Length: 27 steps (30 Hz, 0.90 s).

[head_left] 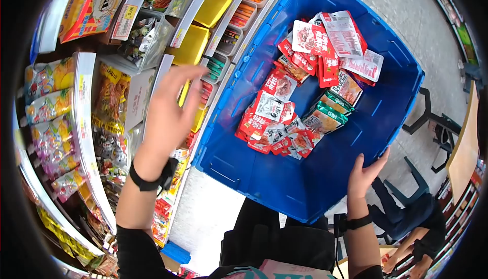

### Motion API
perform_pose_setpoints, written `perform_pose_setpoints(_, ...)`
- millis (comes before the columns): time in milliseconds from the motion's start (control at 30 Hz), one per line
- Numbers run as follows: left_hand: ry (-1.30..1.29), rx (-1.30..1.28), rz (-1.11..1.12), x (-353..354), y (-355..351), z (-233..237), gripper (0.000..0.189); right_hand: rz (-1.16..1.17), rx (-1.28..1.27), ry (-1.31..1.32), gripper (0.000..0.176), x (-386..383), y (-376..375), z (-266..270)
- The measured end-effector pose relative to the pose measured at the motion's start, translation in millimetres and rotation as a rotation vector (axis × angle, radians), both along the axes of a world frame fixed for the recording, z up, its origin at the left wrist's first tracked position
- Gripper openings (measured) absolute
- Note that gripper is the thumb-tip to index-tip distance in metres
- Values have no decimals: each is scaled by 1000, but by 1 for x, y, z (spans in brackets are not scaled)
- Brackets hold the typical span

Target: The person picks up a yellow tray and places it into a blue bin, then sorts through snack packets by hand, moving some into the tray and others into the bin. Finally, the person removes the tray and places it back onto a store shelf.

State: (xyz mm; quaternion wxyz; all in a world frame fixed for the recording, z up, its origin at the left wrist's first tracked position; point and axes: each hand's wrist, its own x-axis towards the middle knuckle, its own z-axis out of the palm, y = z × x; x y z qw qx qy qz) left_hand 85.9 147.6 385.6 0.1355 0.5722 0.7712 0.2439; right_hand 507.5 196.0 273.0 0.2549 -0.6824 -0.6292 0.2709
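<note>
My left hand is raised in front of the snack shelves, left of the blue plastic bin. Its fingers are stretched and apart, with nothing visible in them. At the bin's near right rim, my right hand grips the edge, thumb toward the inside. Inside the bin lie several red and white snack pouches, heaped loosely in two groups. Green-topped snack packets rest beside the lower group. A white-backed pouch tops the upper heap.
Yellow shelf boxes and clear tubs line the shelf on the left. Bagged snacks hang or stand farther left. At the right are a dark green stool, a wooden tabletop and another person.
</note>
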Motion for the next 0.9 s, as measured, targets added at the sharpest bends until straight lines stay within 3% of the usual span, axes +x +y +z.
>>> perform_pose_setpoints(133, -259, -323, -238, 80, -12, -13, 24, 15, 3, -26, 79, 0, 1, 1)
perform_pose_setpoints(233, -169, -646, -568, 126, -24, -77, 33, 10, 1, -25, 80, 0, 0, 1)
perform_pose_setpoints(367, 11, -1212, -697, 172, -1, -160, 42, 17, 1, -54, 80, 2, 0, 0)
perform_pose_setpoints(400, 9, -1214, -696, 181, 0, -181, 42, 18, -1, -54, 80, 2, 0, 0)
perform_pose_setpoints(467, 248, -1079, -442, 194, 3, -211, 47, 20, -2, -5, 80, 1, 0, 1)
perform_pose_setpoints(567, 192, -1185, -297, 201, 21, -230, 57, 23, 13, -1, 80, 2, 0, 0)
perform_pose_setpoints(733, 235, -1219, -261, 196, 19, -244, 62, 18, 14, -11, 80, 1, 0, 0)
perform_pose_setpoints(900, 112, -1111, -269, 196, 10, -247, 58, 7, 2, 10, 80, -1, 0, 1)
